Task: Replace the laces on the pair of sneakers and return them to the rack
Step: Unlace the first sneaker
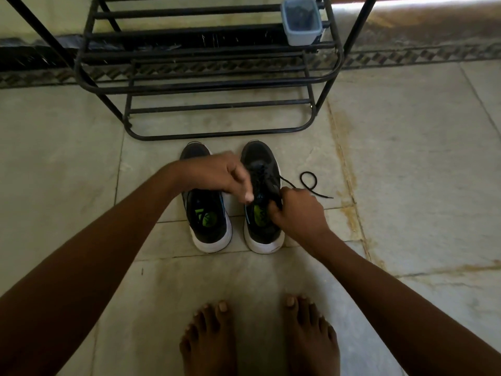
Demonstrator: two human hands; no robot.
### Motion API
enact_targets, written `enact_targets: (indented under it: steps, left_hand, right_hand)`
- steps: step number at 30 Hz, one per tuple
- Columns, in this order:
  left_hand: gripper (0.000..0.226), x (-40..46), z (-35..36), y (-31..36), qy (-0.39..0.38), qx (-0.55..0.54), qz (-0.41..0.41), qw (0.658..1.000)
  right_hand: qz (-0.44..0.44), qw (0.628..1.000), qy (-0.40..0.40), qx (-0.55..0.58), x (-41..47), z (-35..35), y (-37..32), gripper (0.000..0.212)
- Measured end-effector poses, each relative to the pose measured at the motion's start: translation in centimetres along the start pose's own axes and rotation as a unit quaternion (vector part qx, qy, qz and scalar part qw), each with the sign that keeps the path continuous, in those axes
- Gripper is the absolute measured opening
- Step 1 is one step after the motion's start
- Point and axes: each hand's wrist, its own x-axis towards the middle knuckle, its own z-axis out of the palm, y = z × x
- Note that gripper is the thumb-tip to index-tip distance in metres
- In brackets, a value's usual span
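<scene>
Two sneakers stand side by side on the floor (81, 158) just in front of the rack (217, 85), toes toward it, heels toward the person's bare feet (260, 337). Likely set so to keep the eyelets facing up and within reach of both hands.

Right sneaker (261, 202): the one being worked on. Right hand (296, 213) curls its fingers round the tongue and collar edge, apparently steadying the shoe and holding the lace end. Left hand (225, 173) reaches across from the other side, fingers curled; it seems to pinch lace at the eyelets, but motion blur hides the contact, so I cannot tell for sure.

Lace (309, 183): thin, round, black cord. Its free end trails from the right sneaker away to the right and lies in a loose loop on the floor, slack and limp.

Left sneaker (207, 213): untouched, partly under the left wrist; lacing not visible.

Materials: dark mesh-like uppers, thick smooth white soles, green mark on the insoles. Rack is black metal tube with curved corners and bare bars. A small pale plastic tub (301, 21) sits on an upper shelf of the rack, contents dark. Floor is pale stone tile, stained.
</scene>
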Motion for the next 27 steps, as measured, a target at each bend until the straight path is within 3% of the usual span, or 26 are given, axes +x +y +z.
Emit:
enact_targets:
  steps: [2, 6, 7, 10, 13, 21, 27]
  left_hand:
    - [0.018, 0.2, 0.7, 0.1, -0.027, 0.047, -0.035, 0.998]
    - [0.019, 1.3, 1.6, -0.4, 0.167, 0.138, -0.049, 0.975]
    - [0.036, 1.7, 1.7, -0.7, 0.198, 0.179, -0.048, 0.963]
    - [0.098, 2.5, 1.5, -1.6, 0.150, 0.247, -0.079, 0.954]
    - [0.122, 3.2, 1.3, -2.4, 0.096, 0.285, -0.108, 0.948]
    - [0.130, 3.3, 1.8, -3.8, 0.111, 0.295, -0.107, 0.943]
    - [0.129, 3.4, 2.3, -3.9, 0.130, 0.301, -0.090, 0.941]
  right_hand:
    - [-0.025, 0.999, 0.000, 0.020, 0.7, -0.9, 0.7, 0.036]
    - [-0.102, 0.990, 0.023, 0.092, 2.7, -2.8, 1.2, 0.034]
    - [-0.125, 0.987, 0.032, 0.099, 3.4, -3.1, 1.1, 0.026]
    - [-0.182, 0.979, 0.020, 0.094, 5.7, -3.5, 0.4, 0.008]
    - [-0.222, 0.972, -0.039, 0.062, 7.9, -3.0, -0.1, 0.016]
    - [-0.247, 0.961, -0.124, 0.014, 10.4, -2.0, 0.1, 0.012]
    - [-0.293, 0.954, -0.045, 0.042, 9.9, -1.9, 0.4, 0.023]
